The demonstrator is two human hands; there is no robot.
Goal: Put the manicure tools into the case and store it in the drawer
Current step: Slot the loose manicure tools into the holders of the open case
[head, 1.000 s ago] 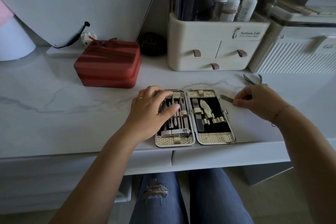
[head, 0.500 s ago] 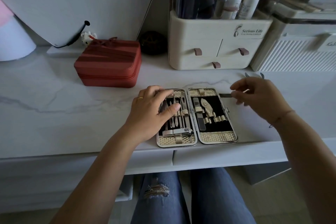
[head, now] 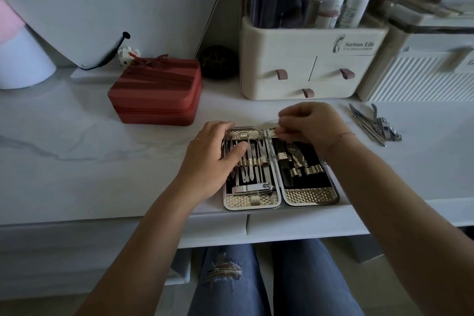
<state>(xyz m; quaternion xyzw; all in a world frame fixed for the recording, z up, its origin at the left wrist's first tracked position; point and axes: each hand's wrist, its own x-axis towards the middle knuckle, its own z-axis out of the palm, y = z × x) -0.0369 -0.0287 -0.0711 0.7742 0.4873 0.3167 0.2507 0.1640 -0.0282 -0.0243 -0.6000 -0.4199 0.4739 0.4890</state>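
A gold-trimmed manicure case (head: 311, 197) lies open flat at the desk's front edge, with several steel tools strapped into both halves. My left hand (head: 214, 159) rests flat on the left half, thumb across the tools. Above the case's top edge, my right hand (head: 311, 124) pinches a thin metal tool (head: 266, 126) that points left over the hinge. Several loose tools (head: 374, 124), including a nail clipper, lie on the desk to the right.
A red zipped box (head: 156, 91) sits behind and left of the case. A cream organizer with small drawers (head: 305, 67) and a white ribbed box (head: 420, 77) stand at the back. Two desk drawer fronts (head: 302, 227) lie closed below the edge, above my knees.
My right hand lifted the thin tool from the desk to the right of the case and carried it left over the case's top edge. The left hand stayed on the left half.
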